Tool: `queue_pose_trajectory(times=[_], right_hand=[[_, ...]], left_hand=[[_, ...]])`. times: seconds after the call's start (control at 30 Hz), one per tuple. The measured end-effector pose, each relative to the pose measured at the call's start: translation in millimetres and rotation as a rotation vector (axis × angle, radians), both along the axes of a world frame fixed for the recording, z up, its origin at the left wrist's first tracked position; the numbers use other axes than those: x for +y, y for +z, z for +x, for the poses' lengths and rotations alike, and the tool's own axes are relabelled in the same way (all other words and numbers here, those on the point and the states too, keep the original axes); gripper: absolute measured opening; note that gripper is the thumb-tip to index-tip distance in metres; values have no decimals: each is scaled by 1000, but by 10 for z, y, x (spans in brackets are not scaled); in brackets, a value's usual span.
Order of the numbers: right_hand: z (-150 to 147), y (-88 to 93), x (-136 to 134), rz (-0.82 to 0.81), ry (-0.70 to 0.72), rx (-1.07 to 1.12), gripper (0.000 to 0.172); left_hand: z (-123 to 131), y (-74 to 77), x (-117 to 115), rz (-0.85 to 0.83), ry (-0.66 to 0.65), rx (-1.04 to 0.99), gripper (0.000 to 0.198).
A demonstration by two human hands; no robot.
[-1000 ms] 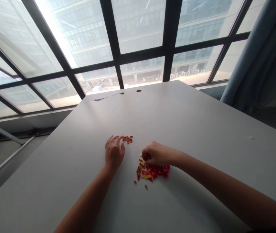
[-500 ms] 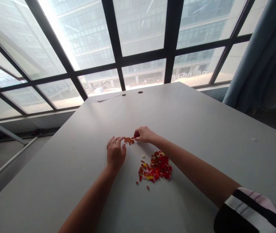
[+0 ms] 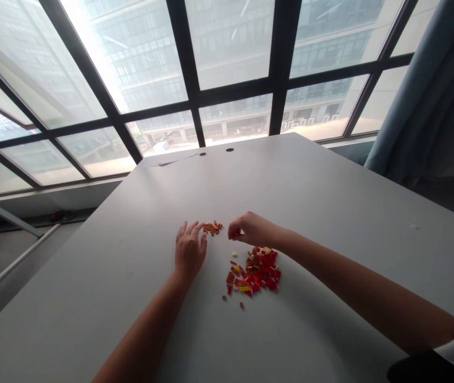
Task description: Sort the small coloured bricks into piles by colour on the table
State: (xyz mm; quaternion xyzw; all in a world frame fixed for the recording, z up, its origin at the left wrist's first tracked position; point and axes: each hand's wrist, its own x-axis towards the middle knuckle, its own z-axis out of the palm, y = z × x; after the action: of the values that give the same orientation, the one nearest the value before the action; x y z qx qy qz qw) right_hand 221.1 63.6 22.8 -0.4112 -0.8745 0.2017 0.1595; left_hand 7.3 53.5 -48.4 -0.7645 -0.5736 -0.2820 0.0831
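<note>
Here, a small cluster of tiny orange plastic building bricks (image 3: 212, 228) lies loose on the bare top of the wide pale grey bench (image 3: 330, 213), near its middle. The left hand (image 3: 189, 249) rests palm down on the bench with its fingers spread, and its fingertips (image 3: 199, 227) are just beside the cluster's left edge, though actual contact is too fine to tell. The right hand (image 3: 248, 230) hangs just to the right of the cluster, apart from it, its fingers curled in with the tips drawn together. I cannot tell whether a brick is pinched between them. Below that hand and nearer the person, a larger heap of mixed red, orange and yellow plastic bricks (image 3: 255, 270) is spread straight on the bench. A single pale cream brick (image 3: 234, 254) sits just off its upper left, and a couple of stray reddish-brown pieces (image 3: 242, 305) sit just below it. At the bench's far edge are two small round dark cable holes (image 3: 215, 152). Beyond them rises a black-framed grid window (image 3: 278, 64) facing a glass office building, and a grey-blue fabric curtain (image 3: 430, 90) hangs at the right.
</note>
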Motion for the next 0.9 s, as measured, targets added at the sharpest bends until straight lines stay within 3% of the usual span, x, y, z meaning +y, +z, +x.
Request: queue_pose_trajectory(times=[0.13,0.27,0.47,0.63,0.9], right_hand=[[89,14,-266,-48,173,-97,21],[15,-15,-406,-23,200,-159,25],[-79,-85,-405,35,254,-222,25],[-105,-116,-311,67,180,-192,18],[-390,-99,157,152,-24,-154,19]], left_hand=[[11,-1,-10,-19,-1,39,35],[15,-7,-24,-42,3,79,37],[17,8,-36,-63,21,113,38],[23,20,-34,-78,30,109,39],[18,16,-38,-97,39,101,39]])
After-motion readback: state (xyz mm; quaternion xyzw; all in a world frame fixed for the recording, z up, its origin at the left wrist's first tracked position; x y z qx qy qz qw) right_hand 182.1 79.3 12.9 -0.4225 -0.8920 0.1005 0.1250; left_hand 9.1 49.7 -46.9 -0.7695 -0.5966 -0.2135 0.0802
